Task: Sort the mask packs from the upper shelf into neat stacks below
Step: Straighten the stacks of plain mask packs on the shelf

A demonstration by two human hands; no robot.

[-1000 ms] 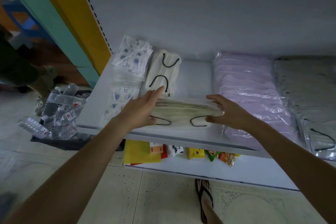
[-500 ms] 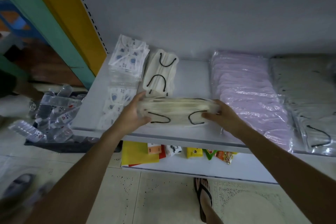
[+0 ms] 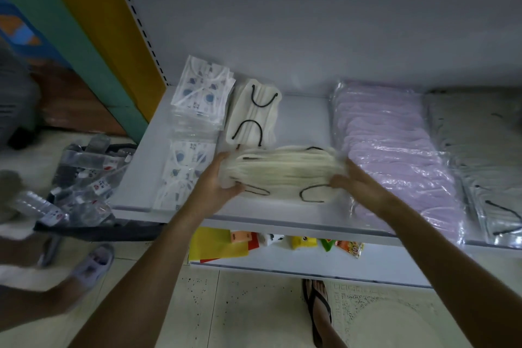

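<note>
We hold the cream mask bundle (image 3: 285, 169) between our two hands, low over the front of the white shelf (image 3: 305, 121). Our left hand (image 3: 217, 181) grips its left end, fingers over the top and thumb curled underneath; our right hand (image 3: 356, 182) clasps the right end, fingers wrapped over the edge. Black ear loops hang from the bundle's near side, just between our hands, and the masks are fanned slightly rather than squared. Just beyond our left hand a smaller cream mask stack (image 3: 252, 117) with black loops lies flat on the shelf. Further left of it sit the printed mask packs (image 3: 202, 99), white with blue figures, in clear wrappers, with more of them running down beside our left wrist. Right of our right hand, almost touching it, lies a row of lilac mask packs (image 3: 395, 144) in shiny plastic, and past those the grey mask packs (image 3: 480, 150). Under our forearms a lower shelf (image 3: 310, 263) carries bright snack packets (image 3: 302, 241). Far to the left of our left arm, water bottles (image 3: 84, 178) lie heaped in a dark tray on the floor. Below our right arm, a foot in a black sandal (image 3: 320, 308) stands on the tiles.
</note>
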